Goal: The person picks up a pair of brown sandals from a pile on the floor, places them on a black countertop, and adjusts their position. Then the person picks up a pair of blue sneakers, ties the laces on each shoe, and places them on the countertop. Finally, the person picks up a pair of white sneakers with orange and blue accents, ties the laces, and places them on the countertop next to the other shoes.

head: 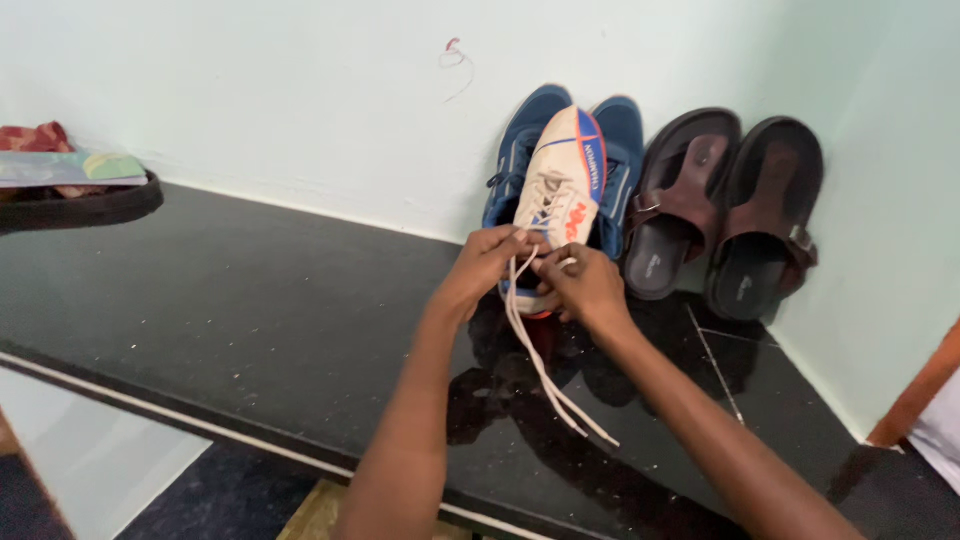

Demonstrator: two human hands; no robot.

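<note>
Both hands meet at the lower end of a white shoe point(560, 185) that stands toe-up, leaning on a pair of blue shoes point(622, 140), which lean against the pale green wall point(300, 90). The white shoe has orange and blue patches and rests its heel on the black surface point(250, 300).

The left hand point(480, 270) has its fingers point(508, 240) pressed together, pinching the white laces point(545, 365) just below the eyelets. The right hand point(585, 285) sits just beside it, touching the shoe's heel end, its fingers point(552, 264) curled and pinching the laces as well. From the two grips the loose lace ends hang down and trail across the glossy surface toward the person, lying close together.

To the right of the blue shoes, a pair of brown sandals point(725, 210) stands on end against the wall, in the corner where the wall turns. The surface mirrors the shoes and forearms.

Far left, well apart from the hands, a dark tray point(90, 205) sits on the surface's edge, carrying a flat book point(70, 168) and a red patterned cloth point(35, 137). At the right edge a strip of orange-brown wood point(920, 385) shows.
</note>
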